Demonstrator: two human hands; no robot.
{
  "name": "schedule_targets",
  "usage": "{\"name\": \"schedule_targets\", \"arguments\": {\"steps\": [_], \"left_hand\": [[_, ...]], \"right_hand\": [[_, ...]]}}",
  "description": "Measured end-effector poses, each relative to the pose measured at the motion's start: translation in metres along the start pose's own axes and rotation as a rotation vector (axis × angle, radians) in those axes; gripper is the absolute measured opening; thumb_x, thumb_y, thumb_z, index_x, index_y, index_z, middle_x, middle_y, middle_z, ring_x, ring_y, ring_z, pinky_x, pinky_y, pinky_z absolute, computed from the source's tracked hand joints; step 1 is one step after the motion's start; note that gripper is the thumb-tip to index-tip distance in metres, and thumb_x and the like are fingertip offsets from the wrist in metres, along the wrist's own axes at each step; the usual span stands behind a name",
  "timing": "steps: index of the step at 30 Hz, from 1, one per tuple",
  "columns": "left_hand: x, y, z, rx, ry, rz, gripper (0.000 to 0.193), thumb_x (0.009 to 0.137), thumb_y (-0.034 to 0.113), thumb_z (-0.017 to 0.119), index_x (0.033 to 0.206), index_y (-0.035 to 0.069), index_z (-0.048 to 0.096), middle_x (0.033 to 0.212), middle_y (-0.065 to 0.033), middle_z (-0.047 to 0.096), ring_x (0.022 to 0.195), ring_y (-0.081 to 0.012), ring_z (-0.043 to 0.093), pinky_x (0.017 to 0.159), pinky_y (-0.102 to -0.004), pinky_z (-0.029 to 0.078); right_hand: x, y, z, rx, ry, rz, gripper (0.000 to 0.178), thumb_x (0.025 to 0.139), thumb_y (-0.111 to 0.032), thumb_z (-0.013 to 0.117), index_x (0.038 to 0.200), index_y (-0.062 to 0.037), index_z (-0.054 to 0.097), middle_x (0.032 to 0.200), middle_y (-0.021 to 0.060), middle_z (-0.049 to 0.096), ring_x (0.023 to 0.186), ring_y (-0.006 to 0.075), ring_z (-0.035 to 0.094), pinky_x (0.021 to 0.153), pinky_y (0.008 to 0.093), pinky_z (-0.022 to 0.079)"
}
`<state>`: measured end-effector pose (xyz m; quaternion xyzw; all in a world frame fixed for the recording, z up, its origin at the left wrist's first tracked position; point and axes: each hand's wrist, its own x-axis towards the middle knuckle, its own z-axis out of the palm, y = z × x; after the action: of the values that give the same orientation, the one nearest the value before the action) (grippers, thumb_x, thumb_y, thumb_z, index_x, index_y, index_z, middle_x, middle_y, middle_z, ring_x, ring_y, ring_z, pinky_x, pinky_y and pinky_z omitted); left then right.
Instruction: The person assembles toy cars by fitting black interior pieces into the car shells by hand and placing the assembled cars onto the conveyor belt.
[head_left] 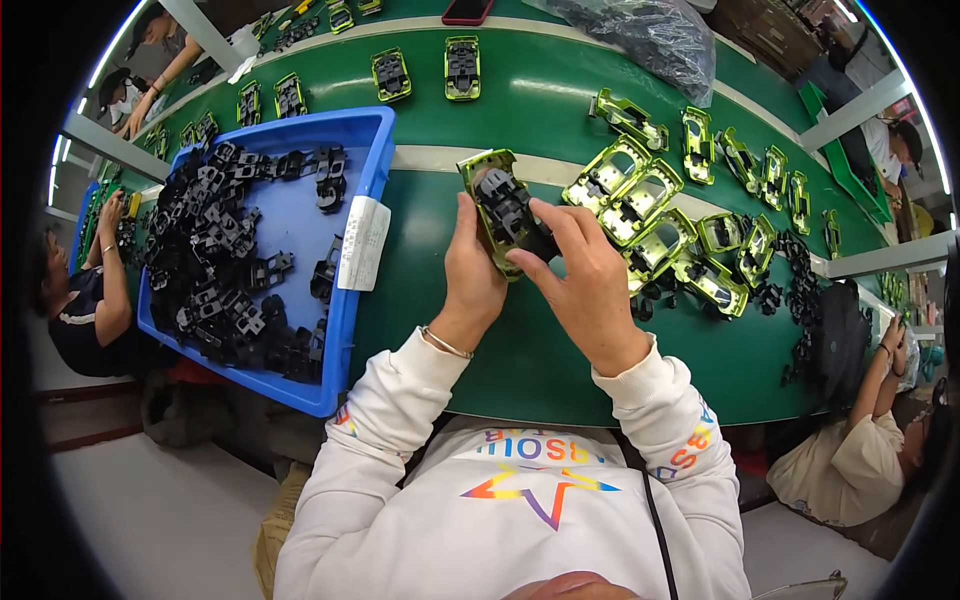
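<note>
My left hand (472,268) is closed around a lime-green toy car body shell (488,162), tilted with its hollow underside facing up. A black plastic interior piece (505,205) sits inside that shell. The thumb and fingers of my right hand (592,280) pinch the black piece at its right side; whether it is fully seated cannot be made out. Just right of my right hand lie several more green car shells (655,200), hollow side up. To my left stands a blue bin (372,165) with many loose black interior pieces (215,225).
Shells with black pieces fitted (462,68) stand in a spaced row along the far green table (520,130). A clear plastic bag (650,40) of dark parts lies at the back. Small black parts (800,290) are scattered at right. Co-workers sit at both sides.
</note>
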<state>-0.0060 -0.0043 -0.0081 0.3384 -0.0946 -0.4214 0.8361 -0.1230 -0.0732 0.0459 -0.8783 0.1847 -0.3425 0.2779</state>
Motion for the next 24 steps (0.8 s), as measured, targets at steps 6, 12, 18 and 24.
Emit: {"name": "schedule_targets", "arguments": {"steps": [6, 12, 18, 24], "left_hand": [[-0.005, 0.007, 0.008, 0.020, -0.065, -0.018, 0.060, 0.111, 0.047, 0.021, 0.138, 0.003, 0.050, 0.131, -0.0126, 0.062, 0.118, -0.0238, 0.061, 0.103, -0.0384, 0.049], [-0.002, 0.006, -0.001, -0.010, -0.026, -0.022, 0.060, 0.111, 0.047, 0.022, 0.137, 0.002, 0.051, 0.129, -0.0125, 0.062, 0.118, -0.0237, 0.061, 0.102, -0.0380, 0.050], [-0.001, 0.005, -0.002, -0.021, -0.032, -0.029, 0.060, 0.111, 0.047, 0.020, 0.137, 0.002, 0.051, 0.129, -0.0121, 0.062, 0.118, -0.0241, 0.061, 0.100, -0.0379, 0.050], [-0.006, 0.010, 0.010, 0.058, -0.028, -0.035, 0.063, 0.111, 0.048, 0.019, 0.141, 0.001, 0.048, 0.134, -0.0136, 0.060, 0.120, -0.0257, 0.060, 0.103, -0.0403, 0.050]], "right_hand": [[0.007, 0.001, 0.014, 0.015, 0.019, 0.062, 0.045, 0.084, -0.020, 0.079, 0.123, -0.0037, 0.062, 0.109, 0.0124, 0.062, 0.077, 0.0304, 0.069, 0.061, 0.0376, 0.057], [0.018, -0.010, 0.012, 0.078, -0.054, 0.173, 0.046, 0.083, -0.010, 0.081, 0.124, -0.0007, 0.064, 0.113, 0.0145, 0.061, 0.081, 0.0257, 0.068, 0.064, 0.0327, 0.059], [0.015, 0.001, 0.011, 0.144, -0.093, 0.128, 0.046, 0.085, -0.015, 0.078, 0.126, -0.0026, 0.061, 0.120, 0.0139, 0.057, 0.078, 0.0304, 0.069, 0.063, 0.0383, 0.057], [0.013, -0.010, 0.004, 0.118, -0.113, 0.210, 0.051, 0.081, -0.012, 0.081, 0.128, -0.0056, 0.063, 0.119, 0.0121, 0.056, 0.076, 0.0247, 0.067, 0.062, 0.0349, 0.055]]}}
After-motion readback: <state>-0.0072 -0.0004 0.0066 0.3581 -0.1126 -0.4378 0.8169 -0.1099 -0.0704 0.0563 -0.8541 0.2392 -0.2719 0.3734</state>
